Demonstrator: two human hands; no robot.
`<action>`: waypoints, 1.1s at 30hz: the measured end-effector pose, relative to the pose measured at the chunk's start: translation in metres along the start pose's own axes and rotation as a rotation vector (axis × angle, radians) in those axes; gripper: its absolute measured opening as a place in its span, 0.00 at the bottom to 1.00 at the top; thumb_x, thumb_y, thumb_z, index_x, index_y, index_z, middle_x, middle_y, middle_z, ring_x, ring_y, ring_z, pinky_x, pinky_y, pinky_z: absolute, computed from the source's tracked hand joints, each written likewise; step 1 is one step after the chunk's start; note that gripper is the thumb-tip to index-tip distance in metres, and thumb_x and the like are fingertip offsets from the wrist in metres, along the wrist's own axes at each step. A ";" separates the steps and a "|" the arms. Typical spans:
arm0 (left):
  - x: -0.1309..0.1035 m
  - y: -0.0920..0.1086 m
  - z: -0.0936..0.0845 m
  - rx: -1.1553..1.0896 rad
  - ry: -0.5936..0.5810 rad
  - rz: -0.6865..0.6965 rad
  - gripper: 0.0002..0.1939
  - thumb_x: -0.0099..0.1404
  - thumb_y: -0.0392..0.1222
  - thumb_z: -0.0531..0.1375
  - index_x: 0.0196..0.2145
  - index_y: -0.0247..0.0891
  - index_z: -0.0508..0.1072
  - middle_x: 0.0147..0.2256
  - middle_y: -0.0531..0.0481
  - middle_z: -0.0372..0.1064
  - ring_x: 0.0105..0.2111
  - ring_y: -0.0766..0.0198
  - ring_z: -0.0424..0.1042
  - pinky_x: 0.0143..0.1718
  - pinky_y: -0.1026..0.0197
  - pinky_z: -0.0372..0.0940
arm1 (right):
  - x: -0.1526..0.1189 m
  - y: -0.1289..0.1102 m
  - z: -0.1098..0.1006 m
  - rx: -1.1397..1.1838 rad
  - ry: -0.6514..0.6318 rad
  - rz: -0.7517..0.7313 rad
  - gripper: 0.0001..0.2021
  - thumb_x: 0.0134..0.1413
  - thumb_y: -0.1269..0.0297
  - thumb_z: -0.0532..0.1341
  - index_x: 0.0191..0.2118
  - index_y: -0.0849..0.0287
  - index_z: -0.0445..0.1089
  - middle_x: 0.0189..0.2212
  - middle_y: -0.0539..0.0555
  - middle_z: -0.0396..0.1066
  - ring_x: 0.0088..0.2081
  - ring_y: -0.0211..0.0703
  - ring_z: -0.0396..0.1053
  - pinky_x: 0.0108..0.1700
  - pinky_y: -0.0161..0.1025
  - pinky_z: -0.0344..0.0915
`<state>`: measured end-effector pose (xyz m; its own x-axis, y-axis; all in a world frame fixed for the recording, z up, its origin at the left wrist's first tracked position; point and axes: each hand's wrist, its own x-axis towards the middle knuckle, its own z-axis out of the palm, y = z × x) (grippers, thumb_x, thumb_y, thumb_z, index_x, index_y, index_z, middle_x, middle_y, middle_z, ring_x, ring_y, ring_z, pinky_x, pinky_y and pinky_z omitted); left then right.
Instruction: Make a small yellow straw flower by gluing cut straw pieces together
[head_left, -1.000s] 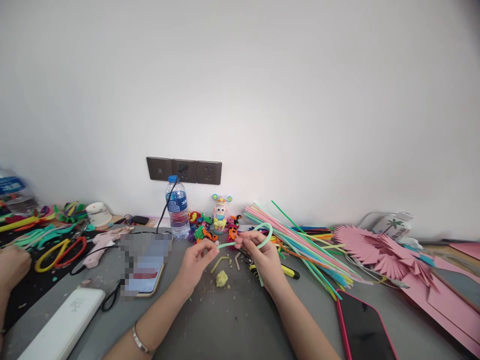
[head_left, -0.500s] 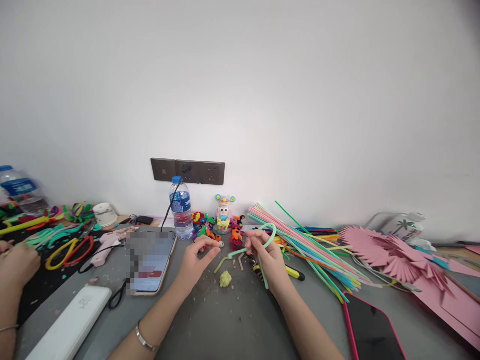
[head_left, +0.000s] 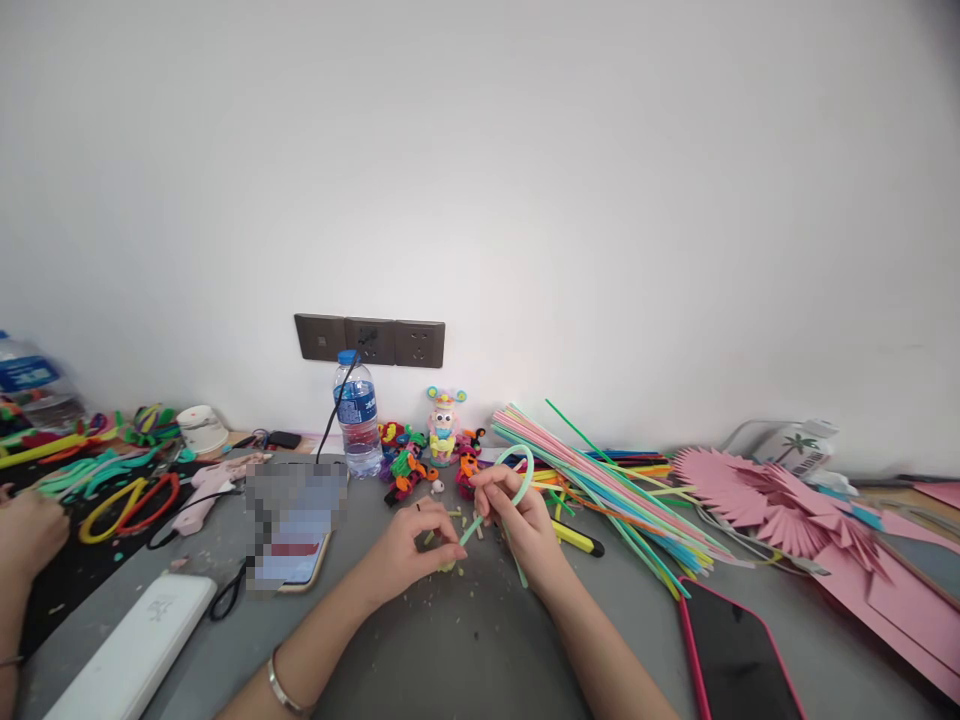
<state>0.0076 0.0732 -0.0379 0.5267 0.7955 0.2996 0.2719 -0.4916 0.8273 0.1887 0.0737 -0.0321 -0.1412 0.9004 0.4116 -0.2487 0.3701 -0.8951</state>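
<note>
A pale green pipe cleaner [head_left: 527,462] is bent into a loop above the grey table. My right hand [head_left: 517,515] pinches it, with the loop rising over the fingers and one end hanging below. The other end slants down to the left, where the thumb and fingertips of my left hand [head_left: 420,545] close on it. A yellow-green fuzzy ball is mostly hidden behind my left hand. Short cut pieces lie just behind the hands. Under my right hand sticks out a yellow and black cutter [head_left: 577,538].
Many coloured pipe cleaners [head_left: 600,480] lie at right, near a red-edged phone [head_left: 739,650] and pink folded paper [head_left: 787,510]. A bottle [head_left: 358,420], a figurine [head_left: 442,425], another phone [head_left: 300,540] and a white power bank [head_left: 135,650] stand or lie around. Another person's hand [head_left: 30,535] is at far left.
My left hand has moved right and down and closed on the pipe cleaner's end. My right hand has shifted slightly left with the loop. The fuzzy ball has become mostly covered.
</note>
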 end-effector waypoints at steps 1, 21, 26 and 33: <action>0.000 0.001 -0.001 0.002 -0.014 -0.003 0.13 0.62 0.47 0.62 0.24 0.37 0.74 0.25 0.50 0.69 0.31 0.61 0.65 0.35 0.62 0.57 | 0.000 0.000 0.000 0.006 -0.013 0.008 0.11 0.60 0.54 0.58 0.38 0.56 0.71 0.22 0.48 0.61 0.23 0.37 0.58 0.26 0.35 0.57; 0.006 -0.004 -0.005 -0.446 0.479 -0.178 0.15 0.58 0.50 0.64 0.23 0.36 0.71 0.25 0.54 0.62 0.28 0.65 0.60 0.32 0.65 0.56 | -0.001 0.000 0.008 0.089 -0.056 0.100 0.11 0.58 0.54 0.61 0.37 0.57 0.73 0.26 0.51 0.71 0.28 0.42 0.71 0.36 0.42 0.70; 0.004 -0.014 0.001 -0.528 0.632 -0.209 0.13 0.58 0.49 0.63 0.25 0.37 0.73 0.26 0.53 0.66 0.30 0.64 0.63 0.33 0.65 0.59 | -0.006 -0.003 0.021 0.098 -0.183 0.233 0.14 0.57 0.52 0.62 0.38 0.59 0.74 0.29 0.55 0.76 0.31 0.44 0.74 0.42 0.46 0.71; 0.005 -0.003 -0.007 -0.337 0.448 -0.191 0.16 0.60 0.53 0.60 0.30 0.37 0.79 0.31 0.47 0.73 0.34 0.58 0.69 0.37 0.61 0.63 | 0.001 0.003 0.005 0.106 0.046 0.088 0.12 0.58 0.55 0.61 0.38 0.58 0.73 0.20 0.47 0.65 0.21 0.36 0.63 0.25 0.34 0.62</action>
<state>0.0041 0.0814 -0.0360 0.0819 0.9669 0.2416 0.0186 -0.2438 0.9696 0.1833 0.0746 -0.0339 -0.1232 0.9386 0.3222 -0.3379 0.2656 -0.9029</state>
